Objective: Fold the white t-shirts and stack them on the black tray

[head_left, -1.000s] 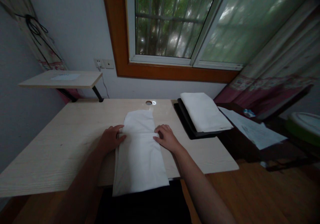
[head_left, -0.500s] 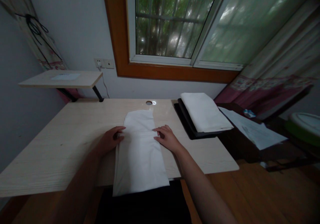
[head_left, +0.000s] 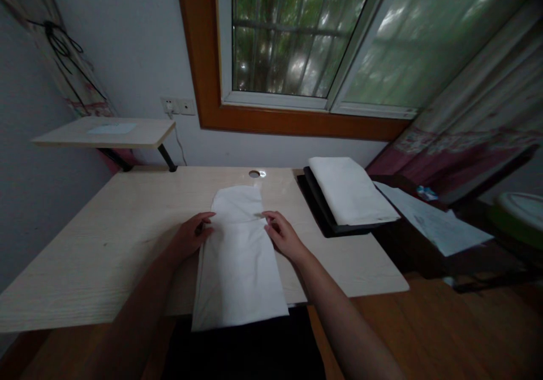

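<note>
Centrally, hands (head_left: 189,238) (head_left: 288,240) at white cloth (head_left: 240,267), green tub-like object (head_left: 511,221) far right

The only view looks from the head, above the near edge of the tabletop (head_left: 131,216), forward and down, past the far edge to the sliding window (head_left: 292,57). Both the left hand (head_left: 189,238) and right hand (head_left: 286,240) sit close; the near-left corner is cropped.

Dim interior; daylight from barred window (head_left: 292,40), hazy glare patches on right pane (head_left: 403,57). Small bright reflection beside cable hole (head_left: 254,174) in desk (head_left: 127,199). White cloth (head_left: 244,272) palest near middle, greyer along left side. Soft shadow on desk beside left hand (head_left: 190,237). Wide-angle stretching, darkened corners; green container (head_left: 521,213) at right edge indistinct.
</note>
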Tool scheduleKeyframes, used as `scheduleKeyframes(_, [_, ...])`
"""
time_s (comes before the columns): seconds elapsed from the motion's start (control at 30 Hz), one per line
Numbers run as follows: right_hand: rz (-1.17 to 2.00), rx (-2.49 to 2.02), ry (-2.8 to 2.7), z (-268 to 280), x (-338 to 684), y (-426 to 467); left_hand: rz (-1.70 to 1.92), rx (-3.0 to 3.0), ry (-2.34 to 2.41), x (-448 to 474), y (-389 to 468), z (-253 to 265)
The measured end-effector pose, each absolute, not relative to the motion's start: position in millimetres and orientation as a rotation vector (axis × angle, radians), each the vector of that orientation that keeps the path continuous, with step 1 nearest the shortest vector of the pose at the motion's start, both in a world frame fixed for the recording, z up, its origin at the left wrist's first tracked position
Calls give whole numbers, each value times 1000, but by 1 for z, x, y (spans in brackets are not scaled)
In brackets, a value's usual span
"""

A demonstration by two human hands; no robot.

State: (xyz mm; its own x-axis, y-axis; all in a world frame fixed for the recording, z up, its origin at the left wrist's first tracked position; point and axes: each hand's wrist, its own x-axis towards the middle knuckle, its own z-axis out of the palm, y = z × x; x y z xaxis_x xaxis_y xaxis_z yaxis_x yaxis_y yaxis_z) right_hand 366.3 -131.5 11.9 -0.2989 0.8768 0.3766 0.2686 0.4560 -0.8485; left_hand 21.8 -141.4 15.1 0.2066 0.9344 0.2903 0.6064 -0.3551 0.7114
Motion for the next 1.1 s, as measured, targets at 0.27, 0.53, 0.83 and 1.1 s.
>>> scheduleKeyframes(0.27, [971,-1038,-1854,16,369,-136,938,2056,1355,20,-146,21])
scheduleKeyframes(0.53, [1213,-910,-1645,21,368,-141,1024,1846,1212,26,-152,30])
scheduleKeyframes(0.83, [1425,-763,-1172,65,361,-139,1326,1292,945,32,-145,62])
scheduleKeyframes(1.1, [1216,-844,-1052,92,342,-77,1457,1396,1121,39,-72,97])
